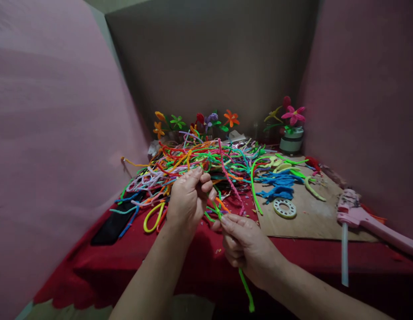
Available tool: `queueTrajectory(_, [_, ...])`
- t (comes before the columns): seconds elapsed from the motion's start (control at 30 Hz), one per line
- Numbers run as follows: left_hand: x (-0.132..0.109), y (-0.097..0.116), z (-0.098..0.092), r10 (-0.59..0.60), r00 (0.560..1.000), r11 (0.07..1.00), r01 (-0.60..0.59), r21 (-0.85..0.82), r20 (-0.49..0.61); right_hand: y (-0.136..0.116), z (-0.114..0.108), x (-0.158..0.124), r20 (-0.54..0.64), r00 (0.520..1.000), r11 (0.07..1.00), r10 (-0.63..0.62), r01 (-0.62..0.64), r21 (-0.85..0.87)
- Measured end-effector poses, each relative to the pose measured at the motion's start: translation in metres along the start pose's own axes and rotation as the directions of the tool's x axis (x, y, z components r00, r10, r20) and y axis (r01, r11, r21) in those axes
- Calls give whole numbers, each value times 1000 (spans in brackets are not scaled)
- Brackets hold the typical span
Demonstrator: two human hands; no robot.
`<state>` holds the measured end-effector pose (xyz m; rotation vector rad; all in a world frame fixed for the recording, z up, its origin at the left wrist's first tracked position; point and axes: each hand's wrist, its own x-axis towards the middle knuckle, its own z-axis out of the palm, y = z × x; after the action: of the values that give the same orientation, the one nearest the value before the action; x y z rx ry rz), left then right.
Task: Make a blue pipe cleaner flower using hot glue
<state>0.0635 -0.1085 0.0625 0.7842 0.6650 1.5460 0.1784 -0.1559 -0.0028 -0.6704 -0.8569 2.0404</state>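
My left hand (190,195) is closed, its thumb and fingertips pinching the upper part of a bright green pipe cleaner (246,289). Lower and to the right, my right hand (244,242) grips the same pipe cleaner between thumb and index finger, the other fingers curled. A tail of it hangs below my right hand, past the table's front edge. Between the hands, green strands appear to cross; the exact twist is too small to make out. Just behind my hands lies a big tangled heap of multicoloured pipe cleaners (173,155), with a long pink one (228,175) on top.
A cardboard sheet (313,222) on the red cloth (126,262) carries blue pipe-cleaner pieces (279,182) and a white ring with holes (284,208). At right rests a pink glue gun (376,222). A dark phone (108,224) lies left. Pipe-cleaner flowers (231,118) and a potted one (291,141) stand behind.
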Motion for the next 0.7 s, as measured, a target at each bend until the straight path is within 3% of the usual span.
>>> queueTrajectory(0.1, [-3, 9, 2, -175, 983, 966, 182, -181, 54, 1, 4, -3, -5, 999, 998, -47, 47, -43])
queueTrajectory(0.17, [-3, 17, 2, -190, 976, 935, 214, -282, 109, 4, 7, -6, 0, 999, 995, -55, 54, -86])
queueTrajectory(0.27, [2, 31, 3, -11, 994, 961, 40, -274, 107, 9, 7, -9, -8, 1000, 992, -18, 16, -129])
queueTrajectory(0.33, [4, 38, 2, 167, 984, 983, -162, -86, 60, 7, 4, -9, -37, 999, 991, -34, 29, -133])
queueTrajectory(0.37, [3, 40, 1, 290, 957, 955, -291, 52, 30, 4, 2, -9, -62, 996, 989, -63, 54, -136])
queueTrajectory(0.4, [1, 40, 0, 436, 900, 881, -427, 205, 0, 0, 0, -9, -86, 991, 985, -99, 86, -146])
queueTrajectory(0.47, [-10, 37, -1, 721, 693, 612, -626, 483, -14, -9, -3, -8, -119, 976, 967, -183, 156, -203])
queueTrajectory(0.5, [-18, 33, -2, 802, 597, 480, -645, 594, 1, -13, -3, -7, -128, 966, 951, -226, 190, -245])
queueTrajectory(0.53, [-26, 28, -3, 828, 559, 394, -631, 669, 41, -16, -4, -7, -132, 954, 931, -268, 222, -290])
queueTrajectory(0.57, [-34, 23, -5, 811, 573, 326, -612, 721, 120, -18, -4, -7, -130, 943, 908, -308, 250, -336])
queueTrajectory(0.6, [-41, 17, -7, 659, 704, 288, -561, 776, 264, -19, -3, -7, -127, 931, 884, -341, 272, -379])
queueTrajectory(0.63, [-46, 10, -9, 491, 777, 231, -553, 801, 395, -18, -3, -7, -122, 923, 866, -364, 287, -410])
queueTrajectory(0.7, [-51, -1, -13, 329, 799, 151, -571, 807, 503, -16, -1, -7, -116, 918, 849, -380, 296, -438])
